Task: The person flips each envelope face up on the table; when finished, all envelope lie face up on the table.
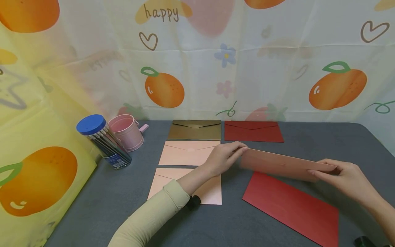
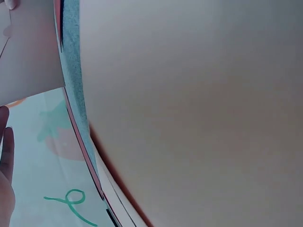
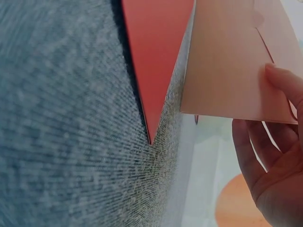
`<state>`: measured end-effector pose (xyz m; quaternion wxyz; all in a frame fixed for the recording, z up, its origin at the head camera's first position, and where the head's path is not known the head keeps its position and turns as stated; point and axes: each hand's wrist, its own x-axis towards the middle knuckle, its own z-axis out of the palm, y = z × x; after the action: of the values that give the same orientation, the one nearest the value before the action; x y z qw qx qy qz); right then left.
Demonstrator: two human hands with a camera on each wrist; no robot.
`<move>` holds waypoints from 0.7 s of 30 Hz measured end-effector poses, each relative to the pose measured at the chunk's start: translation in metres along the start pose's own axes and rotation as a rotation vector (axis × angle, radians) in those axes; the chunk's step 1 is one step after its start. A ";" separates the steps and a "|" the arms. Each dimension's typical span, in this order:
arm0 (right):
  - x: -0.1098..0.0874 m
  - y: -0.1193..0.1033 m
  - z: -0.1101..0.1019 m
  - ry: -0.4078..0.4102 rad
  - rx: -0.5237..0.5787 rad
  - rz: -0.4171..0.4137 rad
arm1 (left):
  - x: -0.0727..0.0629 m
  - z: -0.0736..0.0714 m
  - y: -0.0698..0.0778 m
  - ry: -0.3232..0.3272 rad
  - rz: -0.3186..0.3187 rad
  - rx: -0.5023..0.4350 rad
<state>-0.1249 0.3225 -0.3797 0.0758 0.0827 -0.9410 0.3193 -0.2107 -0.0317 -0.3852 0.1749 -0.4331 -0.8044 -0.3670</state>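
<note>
A light pink envelope (image 1: 277, 165) is raised over the table, tilted, with its long side running between both hands. My left hand (image 1: 226, 156) pinches its upper left corner. At the opposite end my right hand (image 1: 342, 173) grips it with the thumb on the near face. The right wrist view shows this thumb on the envelope (image 3: 227, 66) by the flap line, and fingers behind it. Below the raised envelope, a larger red envelope (image 1: 293, 209) lies slanted on the table. In the left wrist view, part of a hand (image 2: 5, 165) shows beneath the envelope's (image 2: 35, 52) edge.
Two pink envelopes (image 1: 172, 154) lie in a column at the left, under a gold-brown envelope (image 1: 194, 132). Beside that is a dark red envelope (image 1: 253, 132). A blue-lidded jar of pencils (image 1: 106, 144) and a pink bucket (image 1: 126, 132) stand far left. A fruit-print cloth (image 1: 197, 85) hangs behind.
</note>
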 end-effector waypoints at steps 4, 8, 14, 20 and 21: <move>0.002 0.003 -0.001 -0.022 0.004 0.028 | -0.001 0.001 -0.001 -0.018 -0.050 -0.041; 0.004 0.008 -0.001 -0.057 0.012 0.070 | -0.002 0.002 -0.003 -0.032 -0.078 -0.075; 0.004 0.016 0.001 -0.103 -0.051 0.111 | -0.001 0.003 -0.005 -0.125 -0.151 -0.107; 0.005 0.021 0.004 -0.166 -0.099 0.045 | -0.002 0.002 -0.006 -0.291 -0.253 -0.072; 0.005 0.021 0.004 -0.183 -0.108 0.035 | -0.002 0.002 -0.006 -0.313 -0.261 -0.062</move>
<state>-0.1347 0.3361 -0.3944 -0.0114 0.0909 -0.9611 0.2607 -0.2148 -0.0334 -0.3905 -0.0148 -0.3822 -0.8594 -0.3392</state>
